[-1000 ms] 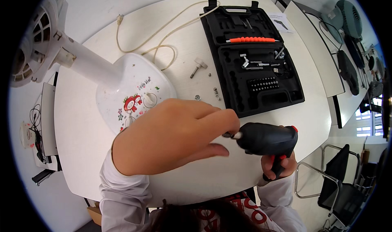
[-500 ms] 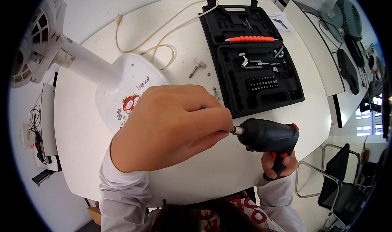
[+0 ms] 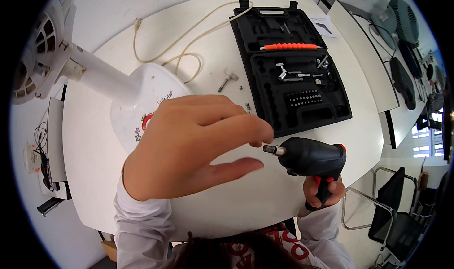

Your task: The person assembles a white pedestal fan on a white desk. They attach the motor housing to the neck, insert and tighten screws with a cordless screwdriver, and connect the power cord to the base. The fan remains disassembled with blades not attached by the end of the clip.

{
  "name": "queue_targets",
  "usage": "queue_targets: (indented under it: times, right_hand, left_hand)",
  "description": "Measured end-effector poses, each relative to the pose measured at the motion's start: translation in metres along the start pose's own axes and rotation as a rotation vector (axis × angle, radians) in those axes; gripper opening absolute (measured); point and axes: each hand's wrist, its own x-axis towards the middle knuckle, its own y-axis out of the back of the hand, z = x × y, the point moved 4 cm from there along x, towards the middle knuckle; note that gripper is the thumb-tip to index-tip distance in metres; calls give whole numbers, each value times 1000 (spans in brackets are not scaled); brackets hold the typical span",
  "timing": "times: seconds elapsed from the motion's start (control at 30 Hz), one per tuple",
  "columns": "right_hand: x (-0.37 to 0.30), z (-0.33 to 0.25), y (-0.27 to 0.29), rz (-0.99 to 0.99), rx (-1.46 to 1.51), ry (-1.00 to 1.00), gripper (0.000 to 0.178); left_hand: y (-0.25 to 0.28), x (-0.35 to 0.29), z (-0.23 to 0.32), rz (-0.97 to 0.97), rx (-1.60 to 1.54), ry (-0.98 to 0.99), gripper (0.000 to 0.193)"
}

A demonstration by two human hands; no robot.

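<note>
Hidden or cut off, left to right: white fan [image 3: 106, 79], head cut by the dark picture rim, printed base partly covered by the left hand; left hand [image 3: 191, 148], back upward, thumb and forefinger spread apart with a gap between, the other fingers partly out of sight, their tips hard to make out; metal tip [image 3: 274, 149] of the drill, just beside the left forefinger, contact impossible to tell; drill [image 3: 312, 158], black with red parts, in the right hand over the near right of the table [image 3: 227, 217], nose pointing left; right hand [image 3: 336, 189], fingers curled round the grip, which they partly cover.

Containers, left to right: one black tool case [image 3: 293, 120], open, beyond the drill. In it: orange flexible shaft [image 3: 291, 46], lying across near the hinge; silver joint piece [image 3: 282, 71]; rows of small bits [image 3: 304, 97]; several metal pieces at the right, too small to identify. Some slots bare.

Other things, left to right: pale cord [image 3: 189, 39] with plug, looped on the table; knob with metal stem [image 3: 229, 78], lying tilted between cord and case; small metal parts [image 3: 248, 107], near the case, partly behind the left hand; printed leaflet [image 3: 326, 26], beside the case; black chair [image 3: 395, 226] with metal frame, off the table; grey-green fan [image 3: 403, 22], well apart, blurred toward the rim
</note>
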Motion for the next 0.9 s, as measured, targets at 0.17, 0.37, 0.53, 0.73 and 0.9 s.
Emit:
queue_targets:
  times: [0.17,0.37,0.53,0.73,0.9]
  right_hand:
    - [1,1,-7,54,-30,21,70]
    - [1,-3,0,-6,-35,90,64]
    - [9,-14,-6,204,-275,379,57]
    - [7,-25,-4,422,-238,581,44]
    - [4,-27,0,449,-174,616,34]
  left_hand:
    - [-8,-1,-1,-19,4,-34,25]
    - [0,3,-3,34,122,29,23]
    - [1,11,-16,102,227,224,21]
    - [-45,57,-63,-23,450,131,8]
    - [-90,91,-104,-12,627,19,8]
